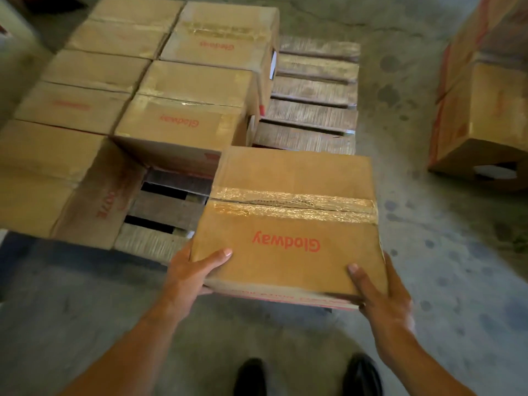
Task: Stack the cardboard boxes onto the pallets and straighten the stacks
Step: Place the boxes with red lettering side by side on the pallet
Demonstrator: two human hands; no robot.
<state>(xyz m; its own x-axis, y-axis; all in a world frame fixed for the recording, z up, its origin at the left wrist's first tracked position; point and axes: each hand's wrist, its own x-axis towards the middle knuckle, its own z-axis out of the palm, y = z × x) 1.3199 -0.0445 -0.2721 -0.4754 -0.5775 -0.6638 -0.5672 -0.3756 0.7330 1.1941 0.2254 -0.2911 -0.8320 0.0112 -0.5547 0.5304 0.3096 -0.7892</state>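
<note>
I hold a taped brown cardboard box with red "Glodway" lettering in front of me, over the near edge of the wooden pallet. My left hand grips its near left corner, thumb on top. My right hand grips its near right corner, thumb on top as well. Several similar boxes stand in rows on the left and middle of the pallet. The pallet's right strip of slats is bare, and a gap of slats shows just left of the held box.
More cardboard boxes are piled on the concrete floor at the right, one with a hand hole in its side. A low box lies at the near left of the pallet. My black shoes stand on the floor below.
</note>
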